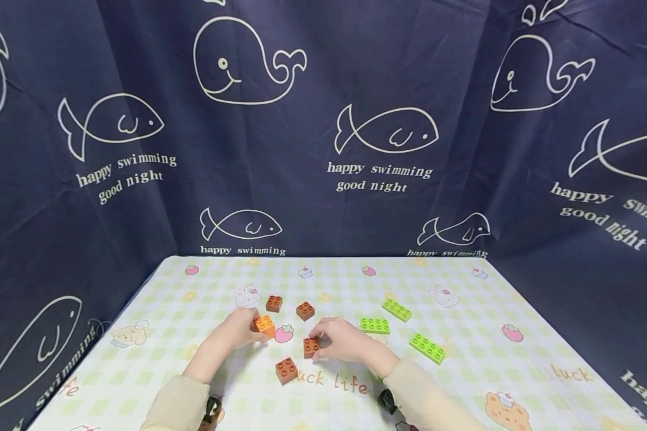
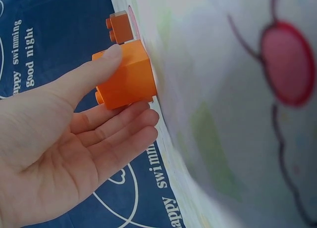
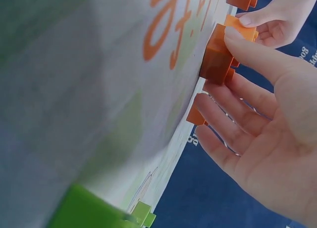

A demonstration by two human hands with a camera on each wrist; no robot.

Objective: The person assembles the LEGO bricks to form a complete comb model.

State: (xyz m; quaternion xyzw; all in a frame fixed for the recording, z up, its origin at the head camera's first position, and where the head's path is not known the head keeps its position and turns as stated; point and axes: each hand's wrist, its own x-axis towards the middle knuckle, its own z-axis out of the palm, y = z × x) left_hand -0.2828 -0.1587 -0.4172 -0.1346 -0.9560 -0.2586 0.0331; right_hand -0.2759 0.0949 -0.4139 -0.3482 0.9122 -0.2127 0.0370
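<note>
An orange toy building brick (image 1: 265, 325) is pinched between the thumb and fingers of my left hand (image 1: 241, 328). In the left wrist view the same orange brick (image 2: 126, 77) has its studs turned toward the palm, its base at the tablecloth. My right hand (image 1: 342, 339) pinches a brown building brick (image 1: 311, 347), right of the orange one. In the right wrist view this brown brick (image 3: 216, 55) shows between thumb and fingertips. Another brown brick (image 1: 287, 370) lies nearer the front, and two more brown bricks (image 1: 274, 303) lie behind the hands.
Three long green bricks (image 1: 374, 325) lie to the right of my right hand. The checked tablecloth (image 1: 194, 311) bears printed pictures and words. A dark blue curtain (image 1: 313, 197) with whale and fish drawings hangs behind the table and at both sides.
</note>
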